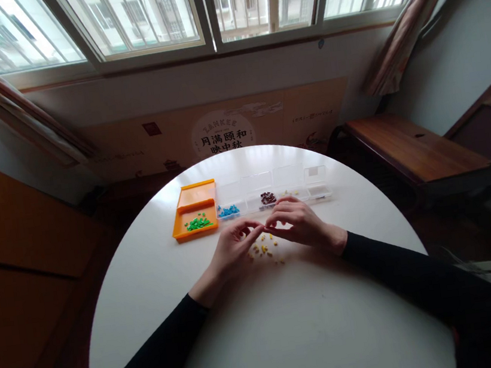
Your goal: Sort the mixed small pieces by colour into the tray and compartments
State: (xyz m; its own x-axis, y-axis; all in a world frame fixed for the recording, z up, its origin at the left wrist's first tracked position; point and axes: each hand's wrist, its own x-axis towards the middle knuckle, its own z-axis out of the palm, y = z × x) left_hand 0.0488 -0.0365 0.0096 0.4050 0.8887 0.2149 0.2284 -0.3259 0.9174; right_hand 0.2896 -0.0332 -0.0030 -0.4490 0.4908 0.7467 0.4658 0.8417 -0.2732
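My left hand [232, 249] and my right hand [298, 223] meet fingertip to fingertip over a small scatter of yellow beads [265, 249] on the round white table [264, 326]. Both hands are pinched; what sits between the fingertips is too small to make out. Just beyond them a clear compartment box [273, 190] holds blue beads [228, 211], dark red beads [268, 198] and a few yellow ones. An orange tray [194, 210] at its left holds green beads [198, 222].
A dark wooden bench [413, 150] stands to the right of the table. A printed cardboard panel [220, 128] leans on the wall under the barred window. Curtains hang at both sides, and the wooden floor shows on the left.
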